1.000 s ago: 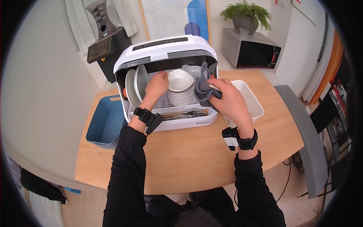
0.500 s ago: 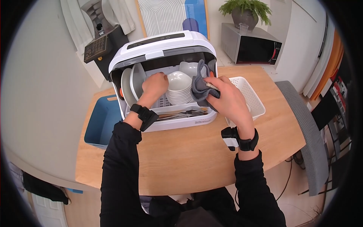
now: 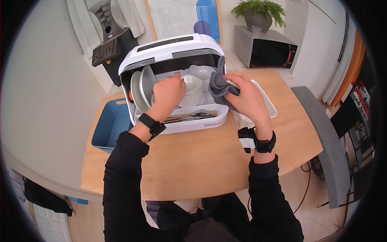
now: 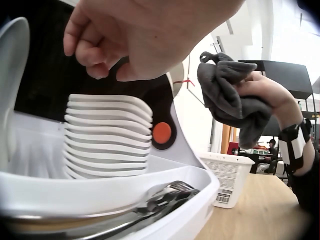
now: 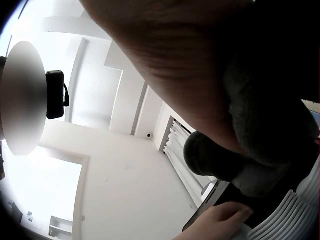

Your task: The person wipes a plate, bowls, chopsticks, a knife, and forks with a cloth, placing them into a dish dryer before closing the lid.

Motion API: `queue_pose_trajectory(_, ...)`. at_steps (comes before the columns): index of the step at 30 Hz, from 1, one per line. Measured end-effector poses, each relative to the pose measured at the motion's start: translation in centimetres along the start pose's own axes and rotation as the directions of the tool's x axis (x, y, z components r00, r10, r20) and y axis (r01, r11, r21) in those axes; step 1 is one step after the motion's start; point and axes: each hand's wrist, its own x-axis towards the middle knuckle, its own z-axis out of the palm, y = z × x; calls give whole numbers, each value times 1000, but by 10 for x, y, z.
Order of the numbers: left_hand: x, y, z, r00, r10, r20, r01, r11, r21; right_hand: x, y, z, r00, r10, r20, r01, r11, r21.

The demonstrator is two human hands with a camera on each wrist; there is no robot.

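Observation:
The left hand hovers over the near-left side of a stack of white bowls inside a white dish cabinet. In the left wrist view, the loosely bent fingers of this hand hold nothing, with a gap above the stack. A crumpled grey cloth is gripped by the right hand at the cabinet's right edge. The right wrist view shows the cloth close up beneath the palm; its fingertips are mostly hidden.
Plates stand at the cabinet's left, more bowls at back right. Cutlery lies in the front tray. A blue bin is left of the cabinet, a white perforated basket right. A microwave stands behind.
The left hand has risen a little and shifted right, covering part of the bowl stack. The right hand and cloth have moved slightly away from the bowls. The head view has shifted slightly.

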Motion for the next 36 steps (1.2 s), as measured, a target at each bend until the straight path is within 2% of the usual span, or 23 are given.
queue_pose_trajectory(3,-6,36,-13,986,164,-40,-166,984,-63,1,14,-28,994,109,-1,-109,992,-69)
queue_pose_trajectory(5,-2,68,-11,963,262,-55,-267,955,-127,4,34,-43,989,127,-72,-137,977,-161)
queue_pose_trajectory(8,12,113,5,929,368,31,-363,925,-110,8,68,-56,971,108,-212,-170,938,-301)
queue_pose_trajectory(11,26,148,26,888,403,220,-394,915,-84,8,114,-55,936,45,-349,-174,921,-349)
queue_pose_trajectory(12,31,159,26,861,382,336,-382,921,-70,7,133,-54,943,26,-332,-149,923,-353)
queue_pose_trajectory(16,45,191,44,757,336,561,-408,913,4,-6,165,-46,972,57,-229,-139,923,-360)
queue_pose_trajectory(19,58,208,56,655,293,697,-456,888,56,-7,160,-49,962,250,-105,-272,895,-353)
queue_pose_trajectory(23,64,221,74,624,308,718,-490,870,53,4,149,-56,970,221,101,-160,894,-418)
queue_pose_trajectory(26,69,227,86,586,251,771,-495,864,95,14,160,-54,964,199,178,-109,901,-421)
queue_pose_trajectory(29,73,224,103,600,237,764,-457,885,85,17,149,-59,953,250,174,-154,888,-433)
queue_pose_trajectory(32,79,220,110,550,233,802,-421,907,25,20,152,-58,958,218,188,-114,887,-448)
queue_pose_trajectory(35,82,211,133,504,338,795,-361,918,-162,24,153,-57,949,219,227,-95,885,-456)
queue_pose_trajectory(36,80,213,130,497,318,807,-321,932,-169,25,157,-55,954,197,227,-77,890,-449)
